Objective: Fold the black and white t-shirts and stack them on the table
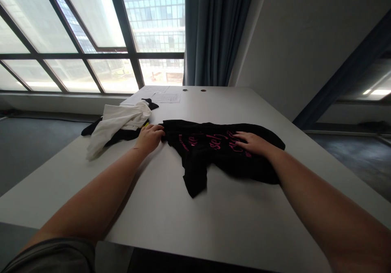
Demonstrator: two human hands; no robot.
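Observation:
A black T-shirt [207, 151] with pink lettering lies crumpled across the middle of the white table [189, 220]. My left hand [149, 137] has its fingers curled on the shirt's left edge. On the shirt's right part, my right hand [252, 142] presses down flat with its fingers spread. One dark flap of the shirt hangs toward me.
A white garment [117, 122] lies over another black cloth [91, 129] at the table's left edge. Sheets of paper [166, 97] sit at the far end near two cable holes. Behind are large windows, a blue curtain [214, 33] and a grey wall on the right.

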